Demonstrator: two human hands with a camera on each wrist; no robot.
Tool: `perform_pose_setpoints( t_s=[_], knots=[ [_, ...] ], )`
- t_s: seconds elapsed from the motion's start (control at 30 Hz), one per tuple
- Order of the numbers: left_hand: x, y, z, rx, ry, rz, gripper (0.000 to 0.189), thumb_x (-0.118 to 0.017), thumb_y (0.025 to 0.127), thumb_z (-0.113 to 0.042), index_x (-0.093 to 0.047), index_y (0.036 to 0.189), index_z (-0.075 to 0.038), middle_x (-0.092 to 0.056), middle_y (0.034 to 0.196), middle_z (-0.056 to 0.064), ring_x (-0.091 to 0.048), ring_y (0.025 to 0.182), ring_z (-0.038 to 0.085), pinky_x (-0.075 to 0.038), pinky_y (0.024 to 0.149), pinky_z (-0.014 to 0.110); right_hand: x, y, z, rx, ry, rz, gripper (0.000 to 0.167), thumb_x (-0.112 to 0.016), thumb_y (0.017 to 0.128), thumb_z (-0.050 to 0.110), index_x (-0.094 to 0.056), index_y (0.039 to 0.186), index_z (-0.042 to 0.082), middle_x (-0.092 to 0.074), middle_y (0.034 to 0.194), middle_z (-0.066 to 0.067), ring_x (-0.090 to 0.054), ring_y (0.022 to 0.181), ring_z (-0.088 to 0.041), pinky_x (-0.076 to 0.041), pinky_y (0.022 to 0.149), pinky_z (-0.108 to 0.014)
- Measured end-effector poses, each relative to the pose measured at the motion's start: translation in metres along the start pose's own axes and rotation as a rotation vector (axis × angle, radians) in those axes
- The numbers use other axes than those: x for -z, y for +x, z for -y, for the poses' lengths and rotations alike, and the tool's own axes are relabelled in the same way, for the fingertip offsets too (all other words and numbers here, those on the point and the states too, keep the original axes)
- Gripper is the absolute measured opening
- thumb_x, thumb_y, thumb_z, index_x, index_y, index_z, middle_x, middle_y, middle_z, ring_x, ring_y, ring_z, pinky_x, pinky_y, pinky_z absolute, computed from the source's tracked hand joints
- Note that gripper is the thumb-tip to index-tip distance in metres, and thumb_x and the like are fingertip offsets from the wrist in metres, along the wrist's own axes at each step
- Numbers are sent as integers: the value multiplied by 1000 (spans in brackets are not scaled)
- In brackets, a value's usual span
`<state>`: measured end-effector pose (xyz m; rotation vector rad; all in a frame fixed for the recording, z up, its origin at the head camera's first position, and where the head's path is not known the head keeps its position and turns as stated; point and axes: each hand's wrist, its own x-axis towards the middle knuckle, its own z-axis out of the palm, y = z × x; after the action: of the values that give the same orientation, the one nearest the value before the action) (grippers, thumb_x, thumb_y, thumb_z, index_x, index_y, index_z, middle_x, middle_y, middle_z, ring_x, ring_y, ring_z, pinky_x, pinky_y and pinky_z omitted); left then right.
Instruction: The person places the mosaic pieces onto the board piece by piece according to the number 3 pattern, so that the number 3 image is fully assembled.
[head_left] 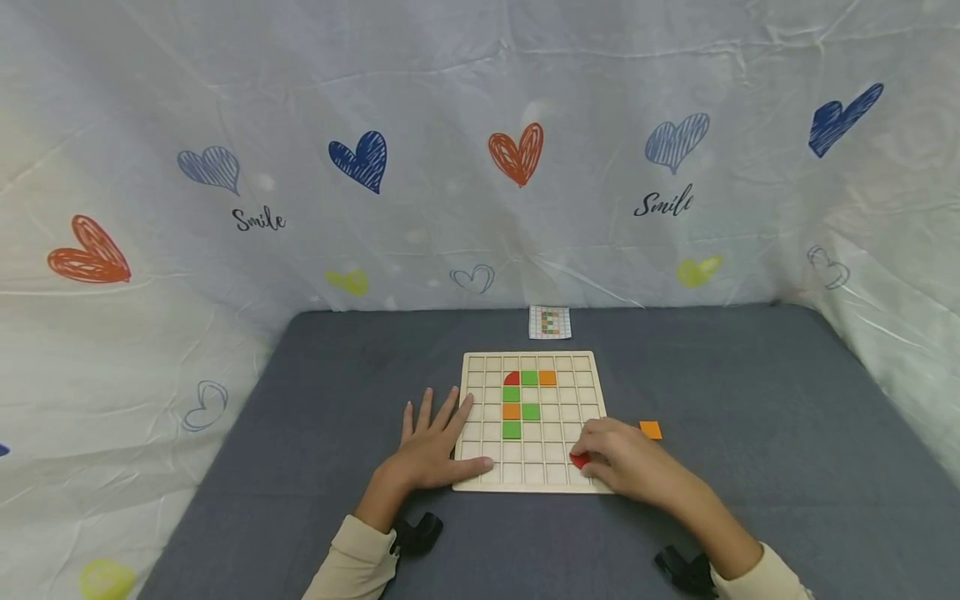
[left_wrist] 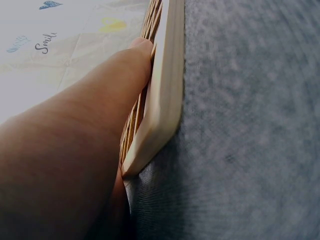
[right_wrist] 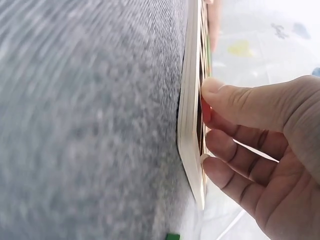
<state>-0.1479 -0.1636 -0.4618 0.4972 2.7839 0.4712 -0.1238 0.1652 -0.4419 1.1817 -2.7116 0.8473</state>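
A wooden grid board lies on the grey table. My left hand, fingers spread, rests on its left edge, the thumb over the near left squares. In the left wrist view that thumb touches the raised rim. Over the board's near right part, my right hand pinches a small red piece between thumb and fingers; the piece is partly hidden by the fingers. On the grid sit a red quarter-round tile, several green tiles and two orange tiles.
A loose orange square tile lies on the table beyond my right hand. Behind the board is a small card printed with a coloured grid pattern. A white curtain with hearts hangs at the back and sides.
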Motion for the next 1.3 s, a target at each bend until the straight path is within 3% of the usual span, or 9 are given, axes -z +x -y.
perform_pose_setpoints(
  t_s=[0.5,1.0,1.3],
  knots=[
    [1,-2,-3,2,-7,1,105,-55,84,-79,-12,163,-24,-1,168,4,17,149,38,15,112,63,-10,15,9,-1,1,43,16,-81,81,3,-77,94,11,-61,89,9,-53,82,-6,-50,71,-27],
    [0,-1,-4,10,7,-18,105,-55,84,-77,-16,163,-21,-6,168,8,11,150,41,12,112,64,-24,34,18,89,-16,13,15,-83,79,4,-79,91,11,-61,86,7,-54,81,-8,-50,72,-27],
    [1,-1,-4,23,18,-6,105,-55,84,-78,-15,163,-22,-5,168,6,13,150,40,12,113,63,-32,45,25,118,-87,-19,14,-84,78,4,-74,77,14,-59,80,9,-52,75,-9,-47,66,-24]
  ],
)
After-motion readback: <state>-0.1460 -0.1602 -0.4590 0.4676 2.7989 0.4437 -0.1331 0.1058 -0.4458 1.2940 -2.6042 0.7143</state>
